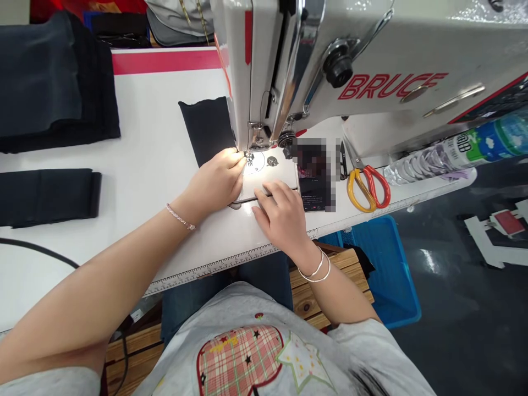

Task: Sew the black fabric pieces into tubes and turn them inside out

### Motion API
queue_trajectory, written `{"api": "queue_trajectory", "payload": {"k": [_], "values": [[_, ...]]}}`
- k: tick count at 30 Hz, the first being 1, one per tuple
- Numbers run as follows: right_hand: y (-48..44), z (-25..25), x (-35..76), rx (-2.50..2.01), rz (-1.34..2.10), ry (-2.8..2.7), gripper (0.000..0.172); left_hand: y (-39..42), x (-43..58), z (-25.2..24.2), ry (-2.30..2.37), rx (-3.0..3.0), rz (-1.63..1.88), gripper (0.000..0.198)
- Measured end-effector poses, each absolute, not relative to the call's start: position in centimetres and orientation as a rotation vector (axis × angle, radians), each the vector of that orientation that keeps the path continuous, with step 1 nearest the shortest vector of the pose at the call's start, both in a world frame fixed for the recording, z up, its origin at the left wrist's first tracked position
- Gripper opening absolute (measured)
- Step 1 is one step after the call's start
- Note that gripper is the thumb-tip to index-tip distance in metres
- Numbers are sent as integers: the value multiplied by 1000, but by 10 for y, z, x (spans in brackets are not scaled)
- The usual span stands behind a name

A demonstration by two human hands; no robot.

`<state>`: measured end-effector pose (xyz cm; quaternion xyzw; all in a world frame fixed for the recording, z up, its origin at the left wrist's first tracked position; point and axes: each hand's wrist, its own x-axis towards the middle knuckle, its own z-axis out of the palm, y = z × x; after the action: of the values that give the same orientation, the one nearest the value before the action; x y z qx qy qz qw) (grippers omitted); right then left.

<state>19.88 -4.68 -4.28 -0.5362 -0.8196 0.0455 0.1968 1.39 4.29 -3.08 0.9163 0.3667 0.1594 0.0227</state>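
Observation:
I sit at a white sewing machine point(371, 66) on a white table point(157, 165). My left hand point(216, 181) reaches to the lit presser foot point(249, 158), fingers curled together close by the needle; what they pinch is hidden. My right hand point(282, 212) lies on the metal plate point(268, 176) just in front of the needle, fingers bent and pressed down on its front edge. A black fabric piece point(206, 129) lies behind the needle, to the left of the machine head.
Stacks of black fabric point(53, 82) and a folded black piece point(49, 195) lie at the table's left. Scissors with yellow and red handles point(367, 187), a phone point(315, 187) and a plastic bottle point(454, 151) sit right. A blue bin point(383, 264) stands below.

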Motion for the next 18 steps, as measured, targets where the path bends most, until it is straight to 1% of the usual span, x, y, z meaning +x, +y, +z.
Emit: {"api": "queue_trajectory", "payload": {"k": [18], "values": [[-47, -40, 199, -1517, 129, -2284, 37, 44, 14, -30, 1144, 2799, 526, 30]]}}
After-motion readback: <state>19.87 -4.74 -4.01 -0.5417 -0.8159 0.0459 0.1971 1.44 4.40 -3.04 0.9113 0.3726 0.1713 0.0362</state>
